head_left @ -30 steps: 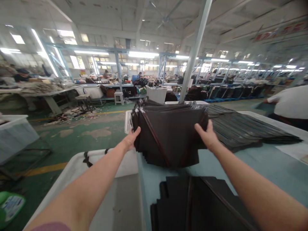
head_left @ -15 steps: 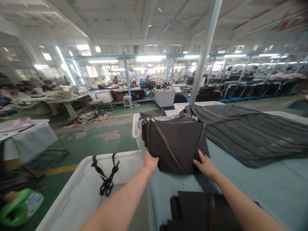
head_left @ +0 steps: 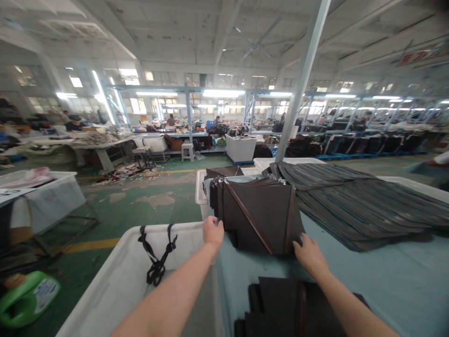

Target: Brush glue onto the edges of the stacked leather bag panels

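Firstly, nearest to the camera, the left hand [head_left: 213, 232] curls at the lower left of a stack of dark brown panels [head_left: 259, 217]. Its fingers are partly hidden, so I cannot tell if this grip is closed on the stack. The right hand [head_left: 308, 255] lies against the lower right edge, with fingers [head_left: 300, 245] apparently open and not pinching. The stack rests on a pale blue bench [head_left: 393, 276], close to its left edge. Its panels seem like leather or coated fabric, with stitched strips and small metal clips [head_left: 220, 180] along the top.

I judge one panel soft and light, but the whole stack fairly heavy and able to slide, so it is best taken from both sides, low on the edges. A second dark stack [head_left: 287, 311] lies at the bottom of the frame, and long rows of striped dark strips [head_left: 361, 206] are fanned across the bench on the right.

To the left stands a white plastic bin [head_left: 105, 267] with a black strap [head_left: 157, 262] inside. A green container [head_left: 28, 299] lies on the worn green floor [head_left: 154, 199] at lower left. Farther away, workbenches and workers [head_left: 73, 124] fill the upper left, and a steel post [head_left: 301, 79] rises toward a ceiling fan [head_left: 257, 44].
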Tool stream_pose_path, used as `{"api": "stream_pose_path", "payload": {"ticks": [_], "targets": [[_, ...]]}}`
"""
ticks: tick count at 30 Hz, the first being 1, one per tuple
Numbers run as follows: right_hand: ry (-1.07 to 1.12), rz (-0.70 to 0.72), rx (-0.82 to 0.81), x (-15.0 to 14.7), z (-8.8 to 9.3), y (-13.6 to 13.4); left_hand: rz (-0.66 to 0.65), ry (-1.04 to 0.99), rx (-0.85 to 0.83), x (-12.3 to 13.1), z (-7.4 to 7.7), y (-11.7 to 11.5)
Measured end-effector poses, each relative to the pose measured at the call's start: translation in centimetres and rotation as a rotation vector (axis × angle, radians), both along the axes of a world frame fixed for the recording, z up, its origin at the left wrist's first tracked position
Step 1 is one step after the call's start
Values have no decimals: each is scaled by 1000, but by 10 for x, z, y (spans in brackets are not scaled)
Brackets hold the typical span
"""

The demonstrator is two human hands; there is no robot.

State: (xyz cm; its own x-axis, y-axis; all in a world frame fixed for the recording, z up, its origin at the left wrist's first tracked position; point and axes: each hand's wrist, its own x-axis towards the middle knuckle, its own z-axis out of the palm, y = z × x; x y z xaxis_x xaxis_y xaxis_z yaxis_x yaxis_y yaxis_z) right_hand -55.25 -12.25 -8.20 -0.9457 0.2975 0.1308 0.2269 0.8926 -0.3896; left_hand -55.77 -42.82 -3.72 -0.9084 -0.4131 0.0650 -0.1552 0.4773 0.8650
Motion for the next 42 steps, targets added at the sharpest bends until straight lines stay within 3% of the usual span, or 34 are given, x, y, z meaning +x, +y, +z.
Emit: {"api": "stream_pose_path", "payload": {"ticks": [3, 5, 7, 10, 13, 16, 19, 22, 24, 26, 29, 32, 34, 36, 39, 42], "targets": [[99, 138, 54, 6, 13, -18, -38, 55, -87, -21, 10, 0], [79, 347, 53, 10, 15, -33, -64, 24, -111, -26, 7, 5], [-18, 458, 23, 16, 13, -44, -74, -35, -124, -26, -3, 11], [-103, 440, -3, 26, 6, -50, -73, -98, -152, -19, -18, 14], [-151, 430, -31, 32, 7, -48, -84, -127, -208, -12, -23, 12], [-178, 426, -67, 37, 19, -42, -103, -135, -269, -1, -15, 9], [-137, 409, -84, 52, 41, -37, -85, -91, -340, 20, 2, 8], [-19, 341, -198, 102, 64, -39, -162, 69, -460, 50, 19, 17], [101, 299, -427, 160, 73, -48, -416, 189, -543, 70, 28, 33], [113, 281, -676, 229, 74, -59, -743, 184, -553, 85, 31, 56], [-106, 172, -1037, 328, 59, -71, -951, 49, -525, 95, 22, 93], [-370, -92, -1369, 399, 34, -65, -938, -91, -544, 95, 8, 118], [-384, -341, -1468, 423, 25, -50, -905, -177, -563, 92, 4, 127], [-222, -568, -1590, 429, 30, -31, -901, -242, -574, 89, 4, 133], [-50, -651, -1828, 414, 47, -6, -909, -324, -600, 88, 14, 140], [-27, -704, -1817, 396, 55, 3, -930, -549, -483, 100, 31, 144]]}}
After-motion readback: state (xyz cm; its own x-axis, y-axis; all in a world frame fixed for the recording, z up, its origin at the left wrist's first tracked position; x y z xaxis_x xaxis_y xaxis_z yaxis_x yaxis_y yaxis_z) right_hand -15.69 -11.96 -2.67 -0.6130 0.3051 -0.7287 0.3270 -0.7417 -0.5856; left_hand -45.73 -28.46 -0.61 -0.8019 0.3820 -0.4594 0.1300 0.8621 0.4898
